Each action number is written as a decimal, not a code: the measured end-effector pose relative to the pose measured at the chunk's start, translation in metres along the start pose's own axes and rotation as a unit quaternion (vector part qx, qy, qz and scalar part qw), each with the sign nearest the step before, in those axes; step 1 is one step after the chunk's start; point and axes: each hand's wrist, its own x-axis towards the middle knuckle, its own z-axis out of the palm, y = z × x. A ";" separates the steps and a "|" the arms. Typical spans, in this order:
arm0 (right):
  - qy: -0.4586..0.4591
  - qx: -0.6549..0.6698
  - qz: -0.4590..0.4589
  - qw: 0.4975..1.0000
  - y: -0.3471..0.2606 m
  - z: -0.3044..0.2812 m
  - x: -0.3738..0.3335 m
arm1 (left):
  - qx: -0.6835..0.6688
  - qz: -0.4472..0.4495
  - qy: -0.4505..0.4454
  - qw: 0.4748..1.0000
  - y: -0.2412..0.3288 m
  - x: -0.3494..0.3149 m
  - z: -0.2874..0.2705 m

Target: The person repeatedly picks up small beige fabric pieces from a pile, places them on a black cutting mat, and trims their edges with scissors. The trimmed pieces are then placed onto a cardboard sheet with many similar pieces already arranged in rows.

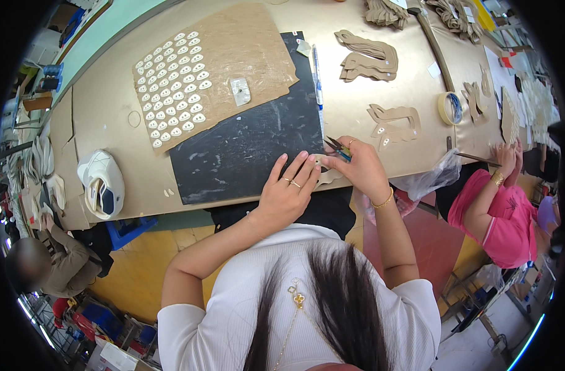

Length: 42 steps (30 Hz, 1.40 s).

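Observation:
At the near edge of the black board [251, 148], my left hand [288, 191] has its fingertips on a small beige cut piece [327, 177] with a pale end; its thumb is hidden. My right hand [364, 168] grips small snips [339, 147] with blue handles, blades pointing up and left. Its thumb presses the same pale end, meeting the left fingertips. To the left, brown paper [258, 46] carries rows of small white oval pieces [176, 86] with dark holes and a clear plastic bit [240, 91]. A blue-and-white pen [318, 77] lies along the board's right side.
Brown cut pieces lie in a stack [369, 55] and a smaller group [394, 123] on the right. Beyond are a tape roll [444, 110] and a plastic bag [424, 179]. A white shoe [101, 184] stands left. Co-workers sit on both sides, one in a pink top [496, 216].

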 end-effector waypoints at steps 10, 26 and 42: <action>-0.044 -0.063 0.016 0.997 0.000 -0.001 0.008 | 0.007 -0.003 0.012 1.000 0.000 -0.002 0.002; 0.015 -0.173 -0.011 0.985 -0.007 -0.005 0.011 | 0.026 0.002 0.019 0.999 0.001 0.002 0.007; 0.097 -0.058 -0.022 0.993 0.035 -0.011 -0.040 | -0.040 0.015 0.035 0.998 -0.013 0.008 0.007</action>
